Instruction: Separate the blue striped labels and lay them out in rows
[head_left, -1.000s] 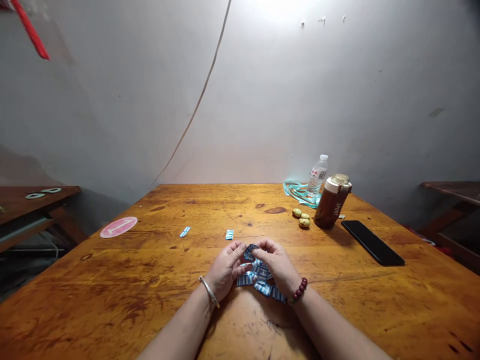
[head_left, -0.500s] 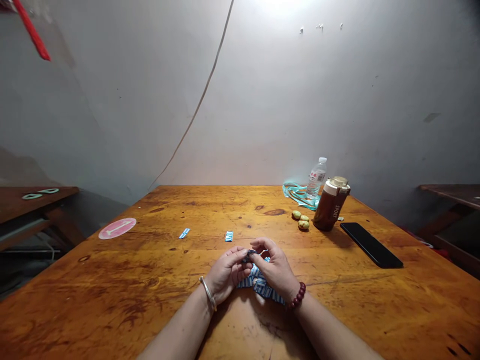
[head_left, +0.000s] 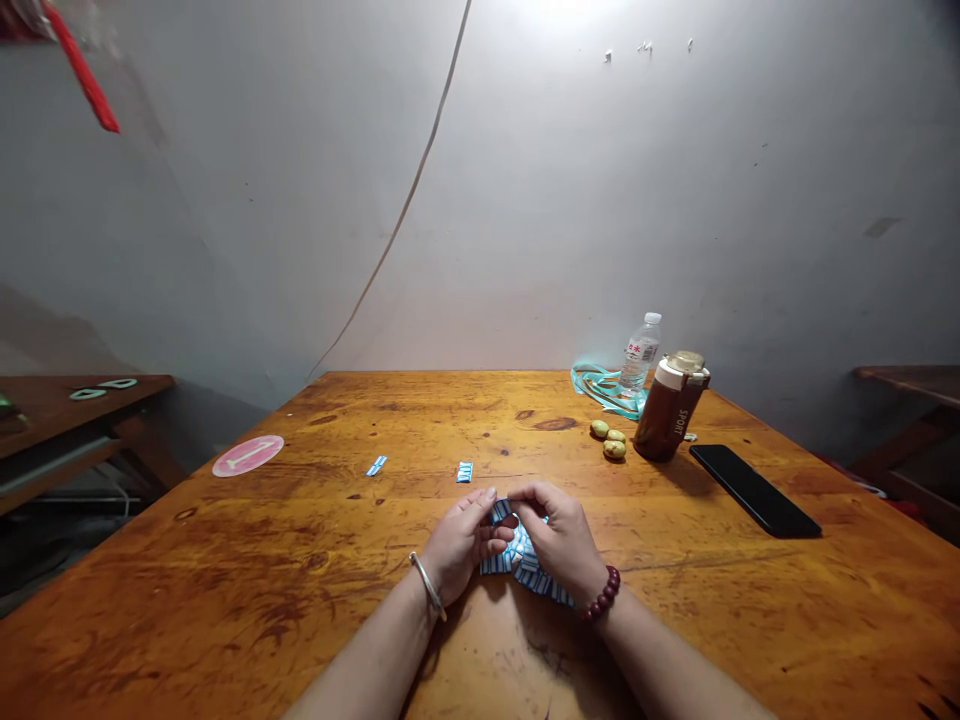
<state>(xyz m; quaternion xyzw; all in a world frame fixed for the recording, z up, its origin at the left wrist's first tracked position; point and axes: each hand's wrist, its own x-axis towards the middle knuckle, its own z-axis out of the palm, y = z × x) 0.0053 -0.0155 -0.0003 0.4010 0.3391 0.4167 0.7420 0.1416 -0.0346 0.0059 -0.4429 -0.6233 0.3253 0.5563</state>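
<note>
Between my fingertips is a small blue-and-white striped strip of cloth [head_left: 501, 511]. My left hand [head_left: 456, 545], with a silver bangle at the wrist, pinches its left end. Thumb and finger of my right hand [head_left: 564, 535] grip the other end; a dark red bead bracelet circles that wrist. Below the hands a crumpled striped cloth [head_left: 534, 578] lies on the table, partly covered by my right hand. Farther off lie a small striped piece [head_left: 464, 472] and a narrower striped piece [head_left: 376, 466].
On the wooden table [head_left: 225, 600], a pink round sticker [head_left: 247, 456] is at left. To the right are a black phone [head_left: 754, 490], a brown sport bottle [head_left: 670, 410], a clear water bottle [head_left: 641, 352], several yellowish egg-shaped things [head_left: 614, 449] and turquoise ribbon [head_left: 600, 385].
The striped strip has turned so that more of its striped face shows between my fingers. My hands have shifted slightly apart. The whole view has moved a little.
</note>
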